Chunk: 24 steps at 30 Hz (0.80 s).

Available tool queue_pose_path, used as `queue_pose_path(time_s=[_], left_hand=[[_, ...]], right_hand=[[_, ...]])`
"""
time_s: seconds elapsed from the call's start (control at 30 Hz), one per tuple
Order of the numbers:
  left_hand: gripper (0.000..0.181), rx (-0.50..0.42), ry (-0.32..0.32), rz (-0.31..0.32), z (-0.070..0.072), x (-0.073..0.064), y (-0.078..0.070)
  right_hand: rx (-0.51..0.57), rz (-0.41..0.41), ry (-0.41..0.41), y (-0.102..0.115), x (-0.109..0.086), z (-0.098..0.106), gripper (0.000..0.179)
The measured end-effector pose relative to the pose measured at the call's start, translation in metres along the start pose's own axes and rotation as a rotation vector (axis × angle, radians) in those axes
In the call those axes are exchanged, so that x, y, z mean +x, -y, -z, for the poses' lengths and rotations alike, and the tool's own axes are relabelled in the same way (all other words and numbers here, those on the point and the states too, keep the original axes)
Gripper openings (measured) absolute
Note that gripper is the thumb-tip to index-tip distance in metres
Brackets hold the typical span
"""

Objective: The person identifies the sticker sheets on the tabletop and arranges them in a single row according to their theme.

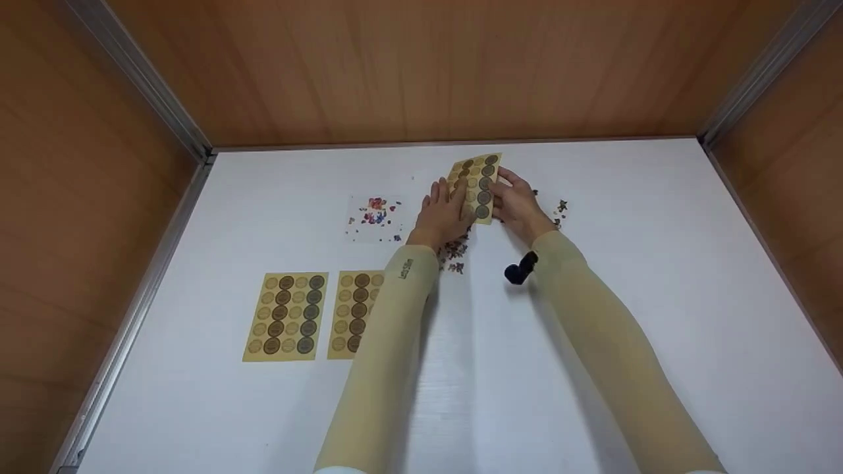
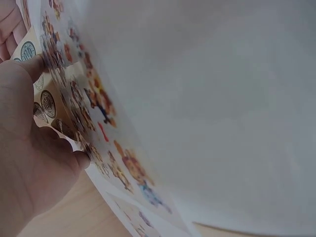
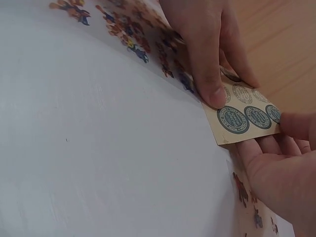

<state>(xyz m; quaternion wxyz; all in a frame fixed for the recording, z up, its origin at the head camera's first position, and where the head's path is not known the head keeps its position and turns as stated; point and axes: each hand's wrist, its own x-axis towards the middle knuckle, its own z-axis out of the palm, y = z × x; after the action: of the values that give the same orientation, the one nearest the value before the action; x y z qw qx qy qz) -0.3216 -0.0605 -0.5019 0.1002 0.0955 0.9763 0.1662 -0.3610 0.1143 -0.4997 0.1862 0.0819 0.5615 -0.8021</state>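
A kraft-coloured sheet of round stickers (image 1: 471,182) is held slanted over the far middle of the table. My right hand (image 1: 520,204) pinches its right edge, thumb on top and fingers underneath, as the right wrist view shows. The left hand (image 1: 440,216) lies across the sheet's left side with fingers spread and extended. In the right wrist view, its thumb (image 3: 217,97) presses on the sheet near a corner. Under and around both hands lies a clear sheet with small coloured cartoon figures (image 2: 94,94), partly covered by them.
Two more round-sticker sheets (image 1: 286,317) lie side by side at the front left; the left forearm partly covers the second (image 1: 355,309). A clear sheet with red and blue figures (image 1: 375,217) lies left of the left hand. Wooden walls (image 1: 448,72) enclose the white table (image 1: 658,316).
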Motion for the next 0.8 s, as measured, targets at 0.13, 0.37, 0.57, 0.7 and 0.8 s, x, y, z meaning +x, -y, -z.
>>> queue_pose_path(time_s=[0.13, 0.37, 0.57, 0.7, 0.8], left_hand=[[0.070, 0.003, -0.002, 0.009, -0.001, 0.000, 0.000], [0.070, 0.012, -0.012, 0.008, -0.001, -0.002, -0.001], [0.068, -0.025, -0.018, 0.033, -0.001, -0.001, 0.001], [0.067, -0.028, -0.036, 0.038, 0.001, 0.000, -0.001], [0.068, -0.052, -0.054, 0.025, 0.005, 0.000, -0.004]], right_hand=[[-0.003, 0.004, 0.000, 0.001, 0.000, -0.001, 0.051], [0.019, 0.001, -0.004, 0.003, -0.001, -0.003, 0.049], [0.026, 0.002, -0.005, 0.009, -0.002, -0.009, 0.048], [0.064, -0.002, -0.005, 0.016, -0.006, -0.012, 0.047], [0.072, 0.004, 0.011, 0.023, -0.010, -0.013, 0.046]])
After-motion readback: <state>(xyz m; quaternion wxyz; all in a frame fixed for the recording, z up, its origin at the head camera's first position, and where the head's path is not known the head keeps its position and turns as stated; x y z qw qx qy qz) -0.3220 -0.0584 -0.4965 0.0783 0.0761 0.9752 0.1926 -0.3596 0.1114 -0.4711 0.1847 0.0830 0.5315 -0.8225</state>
